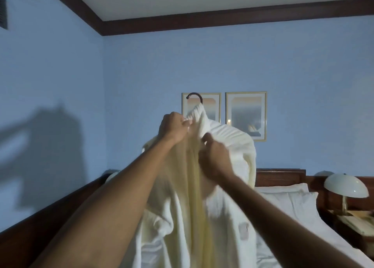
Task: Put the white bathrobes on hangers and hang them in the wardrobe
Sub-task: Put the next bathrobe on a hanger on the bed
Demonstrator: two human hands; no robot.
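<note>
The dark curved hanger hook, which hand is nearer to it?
Left. The left hand pinches the white bathrobe collar just below the dark curved hanger hook; the right hand grips fabric lower down.

- Bathrobe (pixel 222 138), centre frame: white, cream-yellow along front folds.
- Hanger hook (pixel 194 95): dark brown.
- Walls (pixel 141 65): pale blue; ceiling trim (pixel 222 19) dark brown.
- Lamp shade (pixel 346 185), right edge: cream-white.
- Picture frames (pixel 246 116): gold.

One head-worn view looks forward and slightly upward, close behind raised hands, facing a blue wall (pixel 141 65) above a bed (pixel 293 203).
</note>
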